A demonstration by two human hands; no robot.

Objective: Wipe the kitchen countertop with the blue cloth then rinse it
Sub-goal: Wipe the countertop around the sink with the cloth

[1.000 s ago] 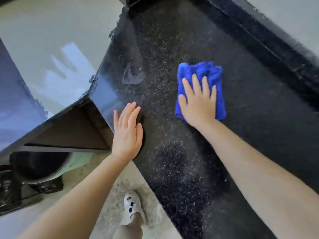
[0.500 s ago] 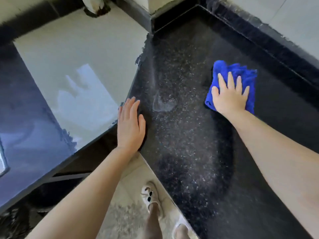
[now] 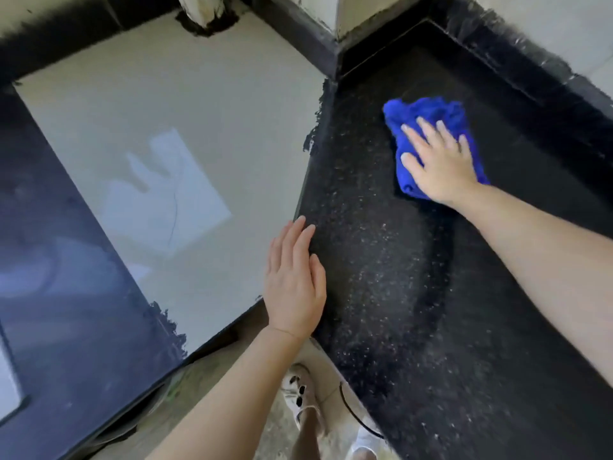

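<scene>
Right now the right hand [image 3: 441, 164] is pressing flat on the blue cloth [image 3: 428, 117], fingers straight and slightly spread, nothing curled round the fabric; this grip is a splayed palm bearing down, not a pinch. The cloth is lying directly under and ahead of that palm, bunched into a rough wad whose long axis is running from the wrist towards the far corner of the surface [image 3: 381, 293]. Its forward end is sitting near the raised black upstand [image 3: 530, 74] at the back and the inner corner where the upstand is turning. That is the relation the next stroke is turning on, to my judgement: little room is left ahead of the cloth, so the pass probably has to be swinging sideways or coming back towards the body.

The left hand [image 3: 295, 287] is resting on the surface's near edge with fingers straight and together, holding nothing, well apart from the cloth. The right is plainly the nearer one, already on it.

The surface is dark, speckled stone, glossy. A broad curved band is showing darker than the speckled area around it; whether that is moisture or shadow I cannot tell. The cloth is looking plush and soft, like microfibre, creased into folds. Beside the stone is lying a pale, smooth, reflective panel [image 3: 172, 121] with ragged black sealant along its edges.

Rinsing is not yet begun; no sink or tap is showing.
</scene>
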